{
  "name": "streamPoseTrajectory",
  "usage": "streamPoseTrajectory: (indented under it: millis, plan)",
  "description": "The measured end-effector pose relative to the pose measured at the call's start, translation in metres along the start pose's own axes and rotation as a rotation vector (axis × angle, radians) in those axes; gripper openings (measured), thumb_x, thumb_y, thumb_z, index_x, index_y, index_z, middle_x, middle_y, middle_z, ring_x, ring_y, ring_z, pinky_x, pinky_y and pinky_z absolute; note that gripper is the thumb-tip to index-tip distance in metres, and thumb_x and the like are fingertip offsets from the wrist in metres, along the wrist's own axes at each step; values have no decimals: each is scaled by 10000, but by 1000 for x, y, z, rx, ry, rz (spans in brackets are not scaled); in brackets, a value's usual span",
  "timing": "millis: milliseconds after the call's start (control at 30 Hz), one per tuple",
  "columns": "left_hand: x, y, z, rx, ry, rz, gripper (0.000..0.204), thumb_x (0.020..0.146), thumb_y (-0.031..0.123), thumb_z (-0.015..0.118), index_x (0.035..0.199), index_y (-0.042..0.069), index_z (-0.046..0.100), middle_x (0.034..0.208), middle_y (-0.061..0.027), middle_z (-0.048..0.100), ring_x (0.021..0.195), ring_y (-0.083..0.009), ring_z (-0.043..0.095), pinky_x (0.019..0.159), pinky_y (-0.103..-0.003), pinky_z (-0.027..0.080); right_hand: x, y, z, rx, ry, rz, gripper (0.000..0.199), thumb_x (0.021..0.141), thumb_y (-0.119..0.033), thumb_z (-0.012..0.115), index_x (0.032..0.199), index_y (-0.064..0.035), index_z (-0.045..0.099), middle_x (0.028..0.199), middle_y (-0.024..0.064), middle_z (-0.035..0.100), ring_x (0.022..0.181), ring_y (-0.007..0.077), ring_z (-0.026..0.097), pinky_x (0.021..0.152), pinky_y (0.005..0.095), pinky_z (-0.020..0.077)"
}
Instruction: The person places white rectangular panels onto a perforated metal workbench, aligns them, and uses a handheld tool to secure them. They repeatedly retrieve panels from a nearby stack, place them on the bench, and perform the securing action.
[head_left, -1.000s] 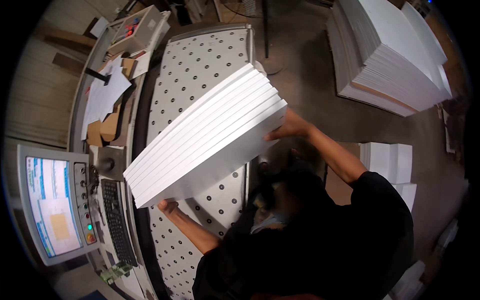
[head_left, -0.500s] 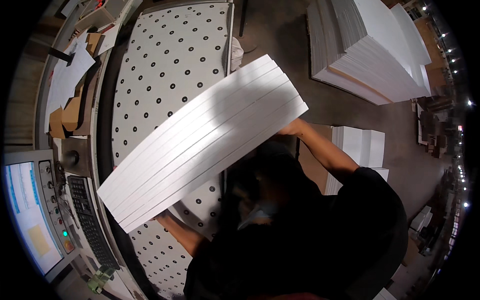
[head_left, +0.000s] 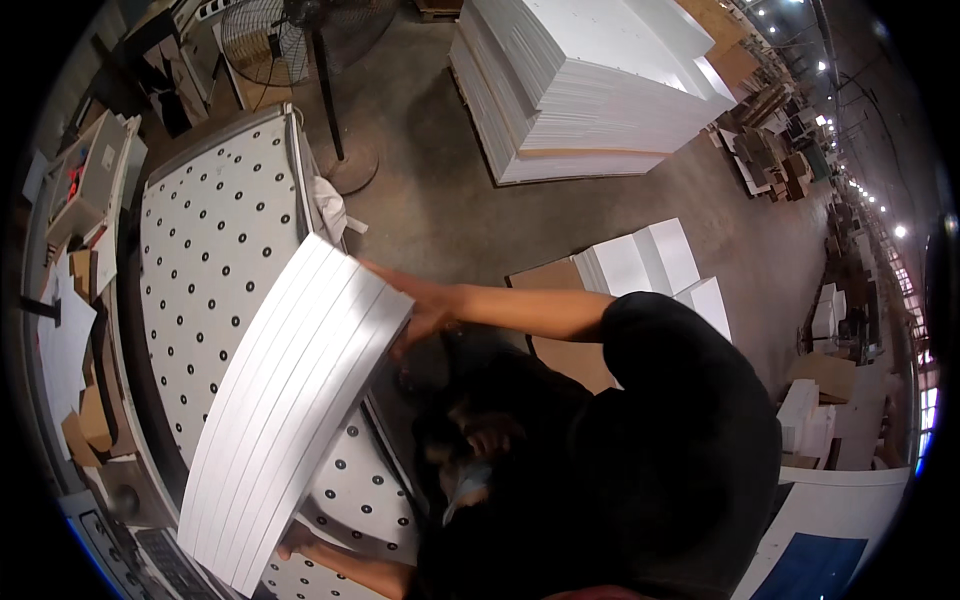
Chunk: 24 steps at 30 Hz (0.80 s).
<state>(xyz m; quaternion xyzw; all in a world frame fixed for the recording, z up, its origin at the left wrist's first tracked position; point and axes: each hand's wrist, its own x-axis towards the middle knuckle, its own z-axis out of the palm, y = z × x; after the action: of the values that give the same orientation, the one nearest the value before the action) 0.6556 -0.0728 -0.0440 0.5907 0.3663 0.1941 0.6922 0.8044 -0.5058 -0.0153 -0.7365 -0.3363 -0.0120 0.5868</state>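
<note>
Both my hands hold a bundle of several long white boards (head_left: 290, 400), lying side by side with thin seams between them. The bundle slants from the lower left up toward the middle. My right hand (head_left: 425, 305) is closed round its far end, with the fingers partly hidden beneath the boards. Near the other end, my left hand (head_left: 293, 540) grips the bundle's right-hand edge from below. Under the boards stretches a pale table (head_left: 215, 210) dotted with round black spots; whether they touch it I cannot tell.
Beyond the table stands a pedestal fan (head_left: 328, 95). A tall stack of white panels (head_left: 600, 115) is on the floor at the far right of it, and a lower pile of white boards (head_left: 650, 258) sits nearer my right arm. Papers (head_left: 65, 345) and a keyboard (head_left: 172, 560) line the left side.
The bundle has swung to a steeper angle, and its far end has come left and nearer. My view has turned right, bringing the fan into sight. Both hands keep their hold.
</note>
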Motion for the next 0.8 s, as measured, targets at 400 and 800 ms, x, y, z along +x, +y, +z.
streamPoseTrajectory:
  millis: [400, 800]
  plan:
    - [-72, 34, 91, 106, 43, 55, 1032, 819, 677, 671, 1542, 42, 297, 1497, -191, 430, 1344, -357, 469, 1077, -499, 441, -19, -12, -51, 49, 131, 285, 1124, 690, -645, 789, 1455, 62, 366, 1350, 230, 479, 1289, 353, 460, 1093, 445, 358]
    - [-157, -9, 429, 469, -700, -174, 922, 933, 659, 542, 1554, 32, 272, 1520, -235, 402, 1346, -394, 461, 1088, -505, 421, -230, 84, -236, 432, 833, 741, 837, 816, -563, 751, 1315, 89, 590, 1233, 246, 649, 1144, 344, 614, 1001, 414, 446]
